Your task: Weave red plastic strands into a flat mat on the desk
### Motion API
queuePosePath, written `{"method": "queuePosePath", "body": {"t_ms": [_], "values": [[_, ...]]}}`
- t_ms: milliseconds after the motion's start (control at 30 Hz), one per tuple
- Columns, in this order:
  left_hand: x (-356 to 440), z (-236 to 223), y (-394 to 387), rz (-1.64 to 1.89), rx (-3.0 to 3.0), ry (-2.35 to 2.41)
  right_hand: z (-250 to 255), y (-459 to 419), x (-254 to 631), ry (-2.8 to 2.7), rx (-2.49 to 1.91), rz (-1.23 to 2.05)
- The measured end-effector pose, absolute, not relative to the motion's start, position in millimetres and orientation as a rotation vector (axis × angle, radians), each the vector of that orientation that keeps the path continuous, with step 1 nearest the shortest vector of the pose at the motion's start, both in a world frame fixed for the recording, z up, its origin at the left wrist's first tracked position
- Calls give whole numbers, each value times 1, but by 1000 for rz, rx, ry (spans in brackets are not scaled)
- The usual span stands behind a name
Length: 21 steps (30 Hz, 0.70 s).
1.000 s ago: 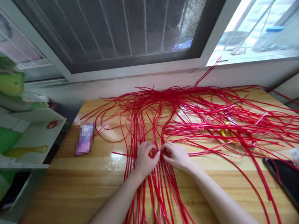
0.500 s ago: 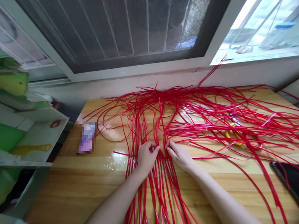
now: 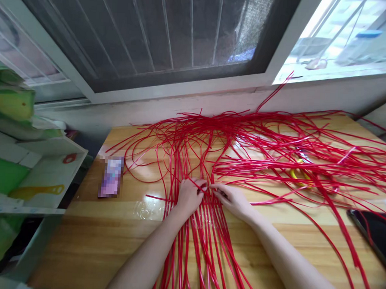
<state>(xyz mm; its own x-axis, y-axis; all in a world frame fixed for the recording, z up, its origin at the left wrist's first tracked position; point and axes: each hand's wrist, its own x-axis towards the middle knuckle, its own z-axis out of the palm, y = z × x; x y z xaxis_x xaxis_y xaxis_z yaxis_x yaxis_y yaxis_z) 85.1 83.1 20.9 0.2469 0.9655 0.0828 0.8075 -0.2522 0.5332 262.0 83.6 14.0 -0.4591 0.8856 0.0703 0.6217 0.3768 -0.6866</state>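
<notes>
Long shiny red plastic strands (image 3: 182, 252) run side by side down the middle of the wooden table towards me. My left hand (image 3: 190, 198) lies over them, its fingers closed on a single red strand (image 3: 195, 184) that slants across the back of its fingers. Just to the right, my right hand (image 3: 230, 199) reaches in from the side. Its thumb and fingertips come together at the strands beside the left fingertips; which strand they pinch is partly hidden. Clear tape (image 3: 149, 210) lies across the strands and on the tabletop, left of and below my left hand.
A tangled heap of red strands (image 3: 220, 124) covers the table's back and right, with yellow-handled scissors (image 3: 300, 172) partly under it. A dark phone (image 3: 374, 236) lies at right, a blurred purple packet (image 3: 112, 177) at left. Behind is a window (image 3: 183, 85); shelves (image 3: 50, 154) stand left.
My left hand has rolled over slightly, and a strand now slants across its fingers. The right hand's fingertips have shifted a little left, closer to the left hand.
</notes>
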Motion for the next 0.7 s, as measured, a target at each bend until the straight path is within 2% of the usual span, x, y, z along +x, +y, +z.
{"method": "queuePosePath", "body": {"t_ms": [233,433,700], "values": [[91,23,78,565,2023,1847,16,83,260,-2245,-1375,754],[91,25,79,541,2025,1854,14,82,256,-2283,-1347,698],[100,36,89,264,1998,1992,16,81,253,-2269,-1449,656]]}}
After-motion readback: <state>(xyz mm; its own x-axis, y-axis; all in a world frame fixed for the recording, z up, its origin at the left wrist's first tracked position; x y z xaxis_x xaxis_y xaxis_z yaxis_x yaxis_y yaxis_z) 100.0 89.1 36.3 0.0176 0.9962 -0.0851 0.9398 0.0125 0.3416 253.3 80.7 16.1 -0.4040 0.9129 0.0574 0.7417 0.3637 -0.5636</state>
